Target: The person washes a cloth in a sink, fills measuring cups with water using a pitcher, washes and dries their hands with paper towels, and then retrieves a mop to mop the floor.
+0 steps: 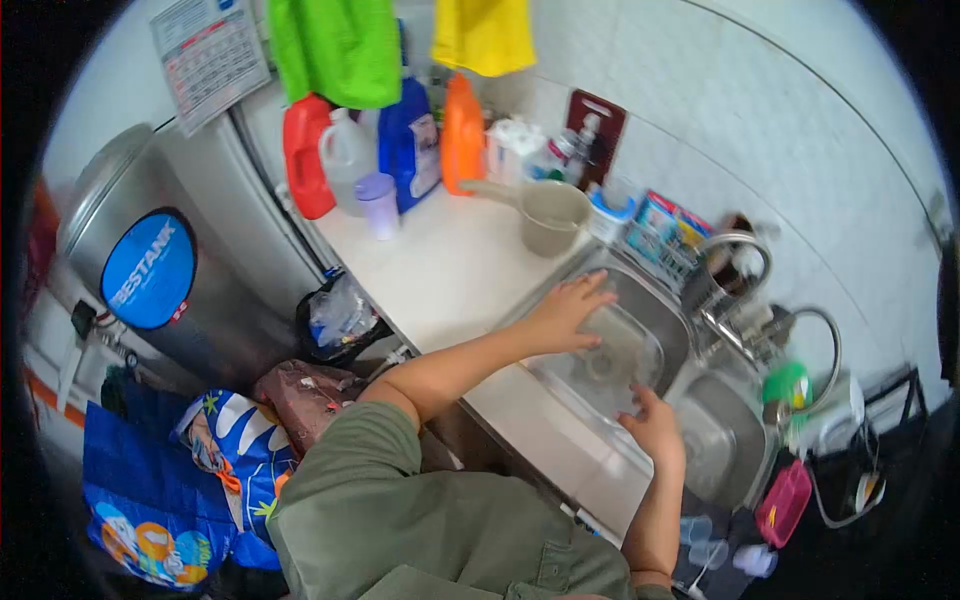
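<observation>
My left hand (568,315) is over the left basin of the steel sink (672,310), palm down with its fingers spread. My right hand (655,425) hovers at the near right side of that basin, by the divider, its fingers apart and slightly bent. Between the two hands, what looks like a clear plastic container (625,345) sits in the basin, blurred. Neither hand visibly grips it, and whether the fingertips touch it I cannot tell.
A grey dipper (553,218) stands behind the sink's left edge. Along the wall are a blue jug (410,145), an orange bottle (462,135) and a lilac cup (377,205). Curved faucets (740,340) rise behind the basins. A pink dish (784,503) lies at right.
</observation>
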